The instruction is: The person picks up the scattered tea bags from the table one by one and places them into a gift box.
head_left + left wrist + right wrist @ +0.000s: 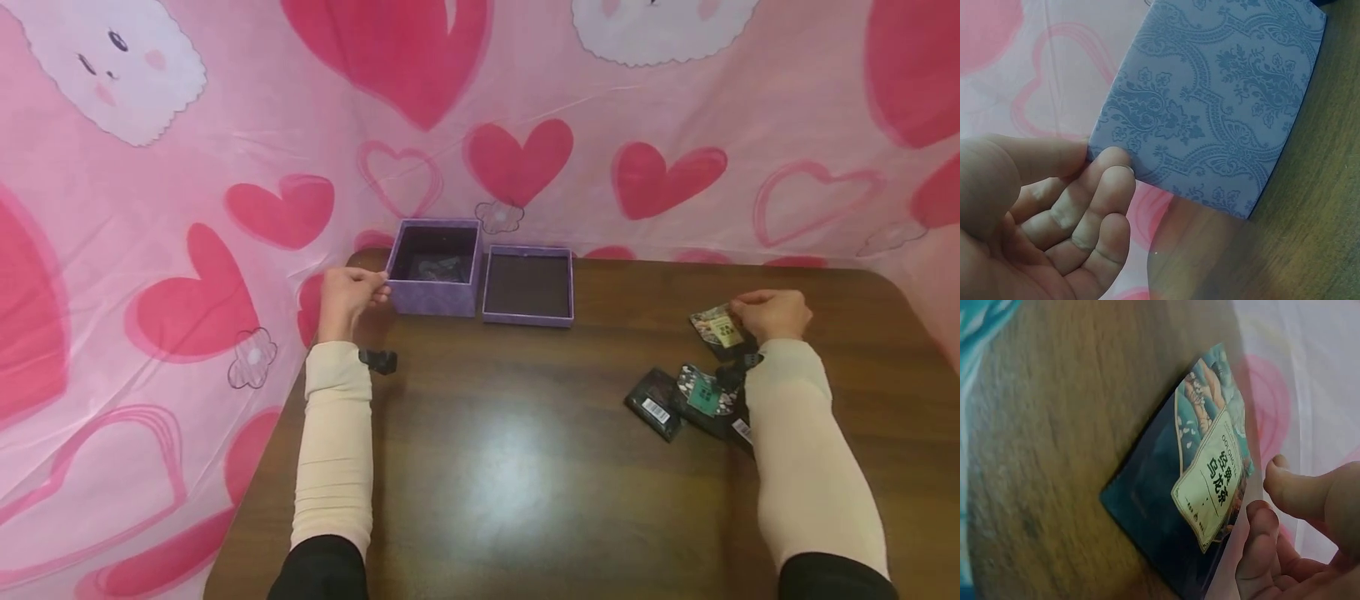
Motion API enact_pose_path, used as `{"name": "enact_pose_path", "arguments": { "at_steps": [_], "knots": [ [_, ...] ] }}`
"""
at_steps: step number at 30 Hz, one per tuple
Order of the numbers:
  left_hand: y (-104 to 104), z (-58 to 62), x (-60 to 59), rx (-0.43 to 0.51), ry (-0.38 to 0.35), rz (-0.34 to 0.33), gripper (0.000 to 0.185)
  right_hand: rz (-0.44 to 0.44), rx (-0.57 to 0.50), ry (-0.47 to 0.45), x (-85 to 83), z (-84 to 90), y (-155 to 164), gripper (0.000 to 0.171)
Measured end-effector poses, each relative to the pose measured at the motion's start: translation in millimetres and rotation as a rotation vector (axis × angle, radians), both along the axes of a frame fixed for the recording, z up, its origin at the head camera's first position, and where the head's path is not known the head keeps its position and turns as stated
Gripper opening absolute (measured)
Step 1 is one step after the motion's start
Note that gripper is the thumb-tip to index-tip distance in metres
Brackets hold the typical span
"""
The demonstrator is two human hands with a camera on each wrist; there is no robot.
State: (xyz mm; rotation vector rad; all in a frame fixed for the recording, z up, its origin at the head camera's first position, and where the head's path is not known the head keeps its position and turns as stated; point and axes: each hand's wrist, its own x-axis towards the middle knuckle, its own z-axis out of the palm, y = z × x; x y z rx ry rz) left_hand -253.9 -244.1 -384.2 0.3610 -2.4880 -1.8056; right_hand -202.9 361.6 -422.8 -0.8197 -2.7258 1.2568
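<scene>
With its lid (528, 285) set aside, the open purple box (435, 267) is steadied at one corner by the left hand (347, 298), while a tea packet (718, 327) is pinched by the right hand (772, 314) at the table's (510, 467) right side, two more packets (678, 400) apparently remaining unpacked.

Under my hands: surface (510, 467) of dark wood grain, polished, reflecting light. Purple box (435, 271), matt paper covering with printed damask pattern. Tea packet (1191, 487), glossy foil with paper-like label. Backdrop (150, 250), thin pink cloth.
</scene>
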Motion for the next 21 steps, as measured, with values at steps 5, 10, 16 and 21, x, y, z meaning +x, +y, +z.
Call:
{"name": "enact_pose_path", "arguments": {
  "at_steps": [5,10,16,21],
  "knots": [
    [0.3,0.6,1.2,-0.025,-0.005,0.001,0.030,0.118,0.142,-0.025,-3.8,-0.8,-1.3,0.046],
    [0.7,0.0,0.4,-0.030,-0.008,-0.003,0.030,0.117,0.167,-0.046,-3.9,-3.9,-1.2,0.040],
    [2.4,1.5,0.2,-0.003,0.008,-0.005,0.030,0.084,0.146,-0.037,-3.4,-7.7,1.3,0.029],
    [2.5,1.1,0.2,0.022,0.005,0.000,0.029,0.085,0.186,-0.002,-3.8,-1.9,4.4,0.027]
  ]
}}
